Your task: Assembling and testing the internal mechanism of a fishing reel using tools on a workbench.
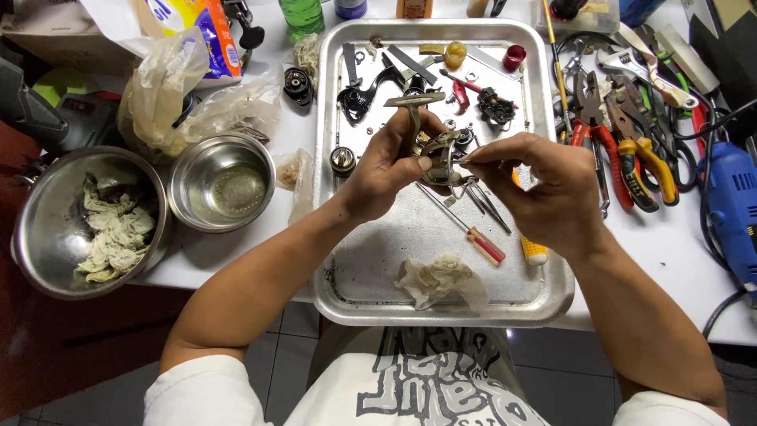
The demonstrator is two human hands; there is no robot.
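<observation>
Between both hands [473,170]: reel body [438,155].

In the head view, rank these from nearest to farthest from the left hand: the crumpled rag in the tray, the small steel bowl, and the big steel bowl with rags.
From the left hand:
1. Crumpled rag, below it at the tray's near edge.
2. Small steel bowl, off to its left, beside the tray.
3. Big steel bowl, farthest left, at the table edge.

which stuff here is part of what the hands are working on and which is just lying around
In hand:
left hand
right hand
metal reel body
tray

Lying about:
screwdriver
crumpled rag
pliers
two steel bowls
blue power tool
</observation>
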